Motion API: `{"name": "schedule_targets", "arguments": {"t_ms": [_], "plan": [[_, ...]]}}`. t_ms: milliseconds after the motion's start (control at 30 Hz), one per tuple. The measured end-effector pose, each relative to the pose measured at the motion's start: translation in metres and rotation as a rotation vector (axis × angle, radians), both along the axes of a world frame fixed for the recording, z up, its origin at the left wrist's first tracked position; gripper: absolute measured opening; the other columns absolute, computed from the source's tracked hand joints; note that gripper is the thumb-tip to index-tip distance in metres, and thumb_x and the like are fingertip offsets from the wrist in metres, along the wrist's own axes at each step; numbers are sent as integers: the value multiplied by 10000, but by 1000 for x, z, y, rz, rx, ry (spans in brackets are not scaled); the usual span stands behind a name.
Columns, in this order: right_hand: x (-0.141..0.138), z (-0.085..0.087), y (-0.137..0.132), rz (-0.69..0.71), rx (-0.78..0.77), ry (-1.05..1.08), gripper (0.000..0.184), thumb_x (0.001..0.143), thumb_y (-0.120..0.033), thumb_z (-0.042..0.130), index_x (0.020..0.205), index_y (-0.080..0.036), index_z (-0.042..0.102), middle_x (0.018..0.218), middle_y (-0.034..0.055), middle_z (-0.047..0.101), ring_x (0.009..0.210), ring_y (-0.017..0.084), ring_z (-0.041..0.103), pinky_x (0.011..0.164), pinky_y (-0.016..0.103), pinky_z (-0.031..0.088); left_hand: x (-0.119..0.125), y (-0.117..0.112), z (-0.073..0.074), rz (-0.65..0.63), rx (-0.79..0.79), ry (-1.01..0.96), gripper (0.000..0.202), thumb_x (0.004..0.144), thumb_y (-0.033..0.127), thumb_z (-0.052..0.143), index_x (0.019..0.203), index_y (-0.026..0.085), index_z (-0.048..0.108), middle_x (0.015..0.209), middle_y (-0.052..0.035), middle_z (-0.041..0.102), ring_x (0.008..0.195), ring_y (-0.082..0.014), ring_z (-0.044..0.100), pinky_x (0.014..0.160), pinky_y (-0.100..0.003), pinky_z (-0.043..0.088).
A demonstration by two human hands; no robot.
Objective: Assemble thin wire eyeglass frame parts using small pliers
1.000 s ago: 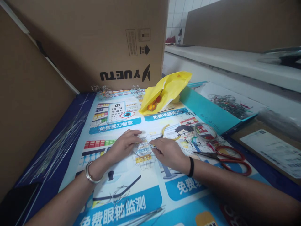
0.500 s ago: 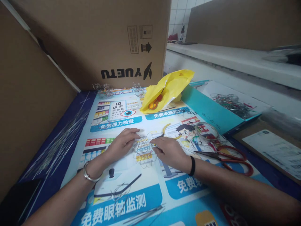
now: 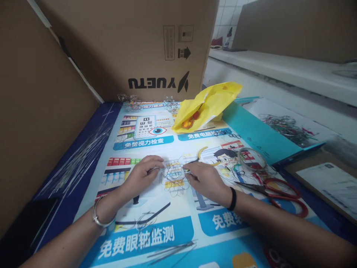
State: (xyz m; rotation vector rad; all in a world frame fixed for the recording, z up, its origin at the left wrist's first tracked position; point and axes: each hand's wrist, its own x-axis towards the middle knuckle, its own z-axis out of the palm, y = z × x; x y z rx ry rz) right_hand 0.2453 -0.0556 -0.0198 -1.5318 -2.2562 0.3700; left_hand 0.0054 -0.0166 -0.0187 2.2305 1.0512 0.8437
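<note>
The looped wire piece (image 3: pixel 173 178) lies between left hand (image 3: pixel 142 174) and right hand (image 3: pixel 205 181), their curled fingertips seemingly pinching its edges.

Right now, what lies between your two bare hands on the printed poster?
A looped, flower-shaped thin wire piece, held by the left hand and right hand; head view.

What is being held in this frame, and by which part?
A looped wire piece, lying on the poster: the left hand pinches its left edge, the right hand its right edge.
</note>
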Motion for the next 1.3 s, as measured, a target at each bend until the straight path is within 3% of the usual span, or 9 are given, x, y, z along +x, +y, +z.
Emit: {"name": "schedule_targets", "arguments": {"t_ms": [267,600,833,1133,1300], "plan": [[-7,4,3,-54,-26,-76,185,824,-270,522,965,-228,635,910,22,693,854,178,625,720,254,419,-2,-1,5,-99,-35,-3,200,804,105,497,899,199,646,928,-46,609,905,-163,580,831,-316,468],[-8,1,4,-28,-10,-73,104,801,-201,507,820,-197,609,808,18,675,764,157,599,660,236,361,-5,-1,10,-186,-94,40,188,839,207,498,950,191,649,1078,-84,605,1030,-197,567,925,-357,447],[-6,-1,3,-32,-1,-64,68,733,-136,504,747,-192,539,672,-3,603,652,135,543,584,227,300,-7,1,5,-202,-95,19,189,842,217,502,967,196,642,1109,-84,606,1050,-193,568,933,-358,452],[-5,6,0,1,8,-69,43,731,-154,479,713,-190,466,659,-6,552,626,133,494,567,228,272,-7,1,1,-155,-20,10,197,825,185,500,973,198,630,1137,-85,603,1066,-192,562,923,-361,458],[-4,6,0,-17,-27,-41,57,756,-141,448,743,-192,470,685,-7,567,633,130,493,566,223,263,-7,-4,3,-29,-7,11,168,798,123,494,862,178,639,985,-68,643,941,-168,603,861,-321,474]]}}
